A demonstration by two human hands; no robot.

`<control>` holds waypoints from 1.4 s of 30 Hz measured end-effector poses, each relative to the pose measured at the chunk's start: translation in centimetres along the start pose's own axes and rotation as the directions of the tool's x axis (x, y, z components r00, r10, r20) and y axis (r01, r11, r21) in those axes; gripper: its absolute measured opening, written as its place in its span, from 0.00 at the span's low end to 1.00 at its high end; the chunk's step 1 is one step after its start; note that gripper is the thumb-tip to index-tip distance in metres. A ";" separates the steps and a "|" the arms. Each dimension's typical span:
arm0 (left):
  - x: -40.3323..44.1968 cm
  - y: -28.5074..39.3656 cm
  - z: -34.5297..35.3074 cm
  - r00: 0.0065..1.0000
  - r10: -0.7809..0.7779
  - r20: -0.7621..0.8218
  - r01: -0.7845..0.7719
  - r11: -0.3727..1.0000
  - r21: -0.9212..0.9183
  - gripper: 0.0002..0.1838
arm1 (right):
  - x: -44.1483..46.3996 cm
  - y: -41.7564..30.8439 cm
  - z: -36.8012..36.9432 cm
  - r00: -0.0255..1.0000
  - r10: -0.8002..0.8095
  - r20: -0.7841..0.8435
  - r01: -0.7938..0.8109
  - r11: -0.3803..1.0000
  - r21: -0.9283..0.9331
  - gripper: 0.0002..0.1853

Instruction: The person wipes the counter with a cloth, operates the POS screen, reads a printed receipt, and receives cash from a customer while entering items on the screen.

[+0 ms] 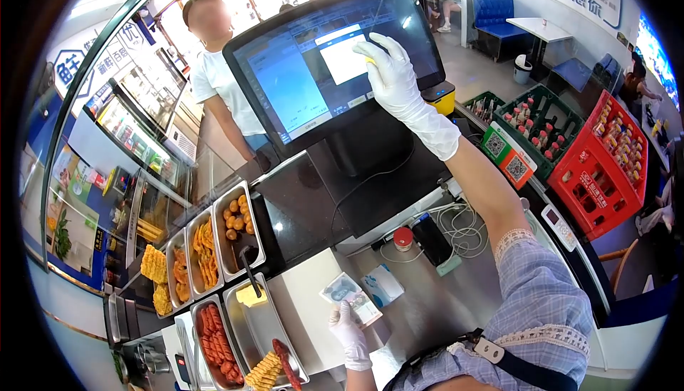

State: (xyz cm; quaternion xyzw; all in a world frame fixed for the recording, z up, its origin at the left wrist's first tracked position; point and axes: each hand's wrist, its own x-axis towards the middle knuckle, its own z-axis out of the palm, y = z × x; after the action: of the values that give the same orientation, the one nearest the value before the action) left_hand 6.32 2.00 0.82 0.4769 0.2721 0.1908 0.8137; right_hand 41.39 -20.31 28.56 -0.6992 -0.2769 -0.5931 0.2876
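Note:
My left hand (349, 335), in a white glove, is closed with thumb and fingers pinching banknotes (355, 298) above a pale counter surface. A blue-and-white packet (382, 285) lies just right of the notes. Raised in front of the touchscreen monitor (292, 99) is my right hand (395, 77), also gloved, its fingers curved and apart near a white pop-up window. A small yellow spot shows by those fingertips; whether it is on the screen or on the hand I cannot tell. Contact with the glass is also unclear.
Metal trays hold brown eggs (237, 218), fried pieces (205, 245) and red sausages (217, 341). A tray with a black-handled tool (249, 270) is nearby. Cables, a black device (431, 240) and a red-lidded jar (402, 238) lie right. Bottle crates (598, 170) stand beyond; a person (221, 81) faces the counter.

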 end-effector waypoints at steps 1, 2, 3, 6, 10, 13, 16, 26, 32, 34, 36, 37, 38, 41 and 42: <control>0.0 0.1 0.1 1.000 -0.003 -0.012 0.003 1.000 0.001 0.04 | 0.0 0.2 0.0 1.000 -0.008 -0.003 0.008 1.000 -0.016 0.19; 0.1 0.0 0.0 1.000 -0.003 -0.011 0.003 1.000 0.001 0.04 | -0.1 0.4 -0.1 1.000 -0.009 -0.004 0.008 1.000 -0.018 0.19; 0.1 0.0 -0.3 1.000 -0.002 0.010 0.002 1.000 -0.009 0.04 | 0.0 0.4 -0.2 1.000 0.011 -0.013 -0.011 1.000 -0.027 0.18; 0.1 -0.1 -0.4 0.999 0.014 0.031 -0.014 1.000 -0.009 0.04 | 0.2 0.8 -0.4 0.999 0.032 -0.022 -0.033 0.998 -0.044 0.18; 0.5 -0.5 -0.8 0.998 0.035 0.054 -0.035 0.999 0.000 0.04 | 1.0 2.1 -0.7 0.998 0.032 -0.052 -0.035 0.997 -0.065 0.17; 0.0 0.1 -0.2 1.000 -0.003 0.025 0.003 1.000 0.003 0.04 | 1.6 2.7 -0.6 0.998 0.044 -0.051 -0.048 0.996 -0.078 0.17; -0.1 0.3 -0.2 0.998 -0.058 0.005 0.057 0.998 0.029 0.03 | 1.9 2.8 -0.3 0.998 0.057 -0.022 -0.058 0.995 -0.079 0.18; 0.1 -0.1 -0.3 1.000 0.020 0.005 -0.020 1.000 -0.021 0.03 | 2.6 3.0 0.8 0.999 0.011 0.037 -0.006 0.993 -0.117 0.18; 0.0 -0.2 -0.3 1.000 0.000 0.017 0.000 0.999 -0.042 0.04 | 2.8 2.6 0.1 1.000 -0.021 0.007 0.021 0.995 -0.101 0.18; -0.1 0.0 0.0 1.000 0.017 0.001 -0.017 0.999 -0.028 0.04 | 2.9 2.7 0.2 1.000 -0.013 0.000 0.013 0.995 -0.096 0.19; 0.1 0.0 -0.1 1.000 0.017 0.016 -0.016 1.000 -0.025 0.04 | 3.0 2.9 0.1 0.999 -0.034 -0.014 0.033 0.993 -0.110 0.19; 0.1 0.0 -0.2 0.999 0.015 0.029 -0.015 1.000 -0.023 0.04 | 3.0 3.0 0.1 0.999 -0.034 -0.015 0.032 0.993 -0.114 0.19; 0.1 0.0 -0.2 0.999 0.015 0.033 -0.014 1.000 -0.023 0.04 | 3.1 3.0 0.1 1.000 -0.023 -0.016 0.021 0.994 -0.110 0.19; 0.0 0.0 -0.2 0.999 0.000 0.038 0.000 1.000 0.013 0.04 | 3.1 3.1 0.2 1.000 -0.016 -0.008 0.015 0.994 -0.110 0.20; 0.1 -0.1 -0.4 0.999 0.003 0.033 -0.003 1.000 0.019 0.05 | 3.1 3.0 0.2 1.000 -0.019 0.001 0.019 0.994 -0.111 0.20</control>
State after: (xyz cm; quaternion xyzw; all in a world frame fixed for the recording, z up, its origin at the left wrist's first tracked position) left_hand 6.19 2.28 0.54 0.4881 0.2596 0.1815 0.8133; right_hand 44.18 -22.10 31.37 -0.7116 -0.2500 -0.6102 0.2425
